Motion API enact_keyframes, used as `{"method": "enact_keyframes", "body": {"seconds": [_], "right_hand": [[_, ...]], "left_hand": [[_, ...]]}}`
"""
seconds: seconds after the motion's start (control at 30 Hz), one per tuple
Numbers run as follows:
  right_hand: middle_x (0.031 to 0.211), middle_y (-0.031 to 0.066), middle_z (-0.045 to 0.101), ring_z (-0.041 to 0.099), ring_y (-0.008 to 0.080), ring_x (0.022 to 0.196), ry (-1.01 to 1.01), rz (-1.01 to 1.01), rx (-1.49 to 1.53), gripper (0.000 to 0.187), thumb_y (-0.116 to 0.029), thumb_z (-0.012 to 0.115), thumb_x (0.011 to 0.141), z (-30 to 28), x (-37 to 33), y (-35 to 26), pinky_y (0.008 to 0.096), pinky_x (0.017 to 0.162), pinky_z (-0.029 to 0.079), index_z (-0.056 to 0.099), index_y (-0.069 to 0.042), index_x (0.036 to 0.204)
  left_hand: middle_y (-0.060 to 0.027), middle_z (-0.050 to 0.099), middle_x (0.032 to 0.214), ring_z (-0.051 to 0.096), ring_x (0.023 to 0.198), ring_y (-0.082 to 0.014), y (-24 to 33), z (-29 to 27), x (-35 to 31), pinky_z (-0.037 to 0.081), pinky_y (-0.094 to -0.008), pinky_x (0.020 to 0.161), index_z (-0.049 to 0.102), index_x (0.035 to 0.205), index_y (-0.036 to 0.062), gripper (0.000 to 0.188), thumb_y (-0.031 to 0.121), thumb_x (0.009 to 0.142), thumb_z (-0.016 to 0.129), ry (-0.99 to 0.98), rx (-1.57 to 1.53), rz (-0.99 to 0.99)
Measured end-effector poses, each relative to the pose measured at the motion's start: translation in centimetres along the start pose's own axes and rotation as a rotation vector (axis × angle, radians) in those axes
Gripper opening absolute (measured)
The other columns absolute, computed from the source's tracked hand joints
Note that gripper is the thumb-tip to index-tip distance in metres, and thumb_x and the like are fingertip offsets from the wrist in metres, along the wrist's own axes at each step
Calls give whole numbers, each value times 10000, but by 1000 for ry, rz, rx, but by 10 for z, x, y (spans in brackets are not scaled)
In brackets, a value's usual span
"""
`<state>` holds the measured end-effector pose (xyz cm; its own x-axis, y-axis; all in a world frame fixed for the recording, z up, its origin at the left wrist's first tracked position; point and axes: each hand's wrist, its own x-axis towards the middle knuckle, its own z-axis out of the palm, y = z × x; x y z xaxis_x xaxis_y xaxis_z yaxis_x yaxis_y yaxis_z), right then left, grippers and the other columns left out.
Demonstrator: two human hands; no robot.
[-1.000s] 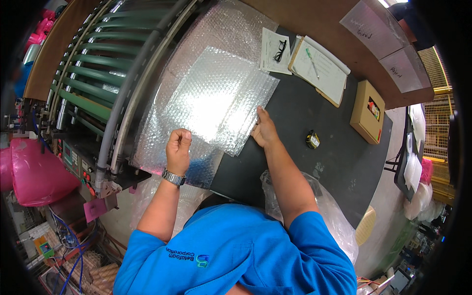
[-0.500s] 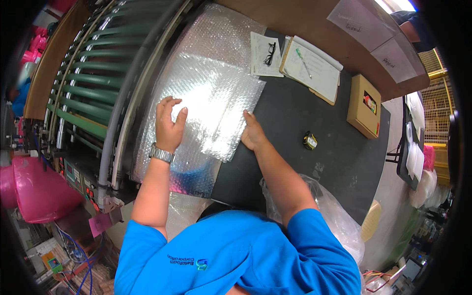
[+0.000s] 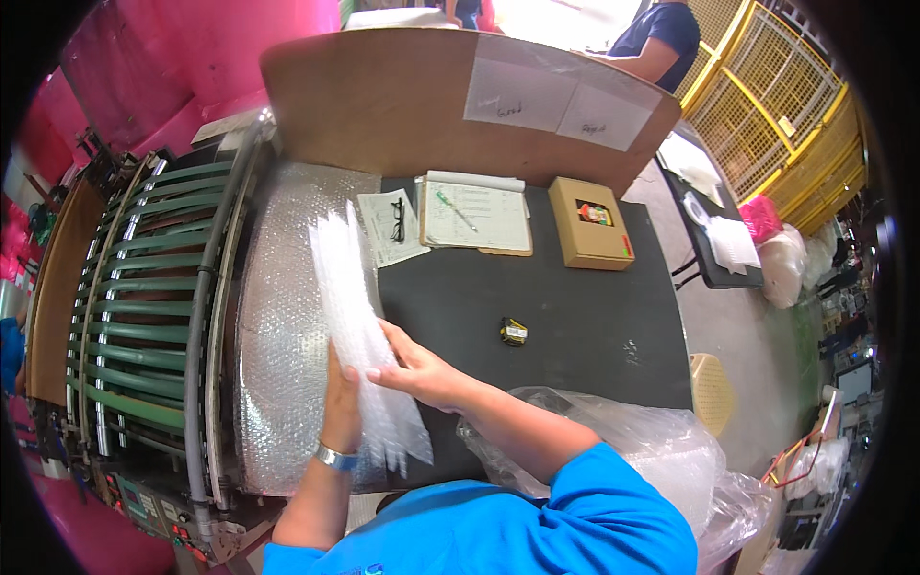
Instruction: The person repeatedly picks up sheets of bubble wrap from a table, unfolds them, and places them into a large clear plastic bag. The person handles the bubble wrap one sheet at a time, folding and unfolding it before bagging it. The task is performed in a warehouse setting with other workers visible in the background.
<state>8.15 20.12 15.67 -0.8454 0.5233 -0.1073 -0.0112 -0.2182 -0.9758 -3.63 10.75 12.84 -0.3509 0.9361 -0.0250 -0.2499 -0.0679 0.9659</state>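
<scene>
A stack of bubble wrap sheets (image 3: 347, 297) stands on edge between my hands, its layers bunched and slightly fanned at the near end. My left hand (image 3: 343, 395), with a metal watch at the wrist, grips the stack's left side. From the right, my right hand (image 3: 422, 372) clasps it with the fingers behind and the thumb at the near face. Beneath and to the left, a larger layer of bubble wrap (image 3: 278, 355) lies flat on the dark table (image 3: 575, 316). Part of my left hand's fingers is hidden by the stack.
Green rollers (image 3: 153, 307) run along the left. A clipboard (image 3: 476, 213), eyeglasses (image 3: 398, 220), a cardboard box (image 3: 589, 230) and a black-yellow tape measure (image 3: 514, 332) lie on the table. A brown partition (image 3: 383, 96) closes its far side; another person (image 3: 661, 43) is beyond. Clear plastic (image 3: 613, 436) hangs near right.
The stack was lying flat, with my left hand open above it and my right at its edge. Now both hands hold it raised on edge. The view has turned and shifted.
</scene>
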Motion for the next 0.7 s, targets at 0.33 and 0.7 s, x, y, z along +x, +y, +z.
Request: {"method": "enact_keyframes", "body": {"seconds": [0.33,0.7], "right_hand": [[1246,336,284,330,407,1172,421,298,-652,959,-469,625,701,-10,-76,71,393,936,338,93,27,1325],[1087,242,463,524,393,939,389,405,-1260,899,-248,619,641,21,-144,52,418,784,447,86,-125,1354]], "left_hand": [[-86,196,1370,242,1215,-237,-85,22,-42,323,-430,889,123,1363,142,765,638,802,282,-208,-55,-664],[-99,376,1233,403,1057,-222,-87,1,-102,369,-426,833,267,1311,146,611,485,832,440,-282,-84,-753]]}}
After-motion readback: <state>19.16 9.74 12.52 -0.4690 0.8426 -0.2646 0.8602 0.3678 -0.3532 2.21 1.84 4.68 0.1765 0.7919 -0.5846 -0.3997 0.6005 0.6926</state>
